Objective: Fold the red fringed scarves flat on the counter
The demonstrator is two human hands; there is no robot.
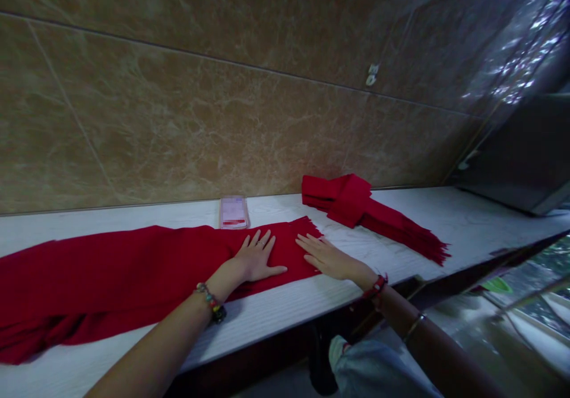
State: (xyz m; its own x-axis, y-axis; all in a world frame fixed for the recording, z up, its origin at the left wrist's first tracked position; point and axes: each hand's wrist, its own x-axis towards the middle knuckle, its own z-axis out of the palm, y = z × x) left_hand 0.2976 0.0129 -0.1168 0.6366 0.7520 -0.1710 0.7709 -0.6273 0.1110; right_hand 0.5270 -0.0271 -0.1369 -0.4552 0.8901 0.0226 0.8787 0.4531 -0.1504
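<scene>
A long red scarf (146, 267) lies spread along the white tabletop, its fringed right end under my hands and its left part wrinkled and running out of view. My left hand (256, 258) rests flat on the scarf with the fingers spread, a ring on one finger. To its right, my right hand (327, 256) lies palm down across the fringed edge, fingers stretched out. Neither hand grips anything. Further right lies a second red scarf (350, 201), folded and wrapped around itself, with its fringed tail pointing right.
A small pink-and-white packet (234, 212) lies behind the scarf, near the brown marble-look wall (200, 130). At the far right, a dark box-like object (516, 154) stands on the tabletop (289, 304). Below the front edge, a green item (497, 285) shows on the right.
</scene>
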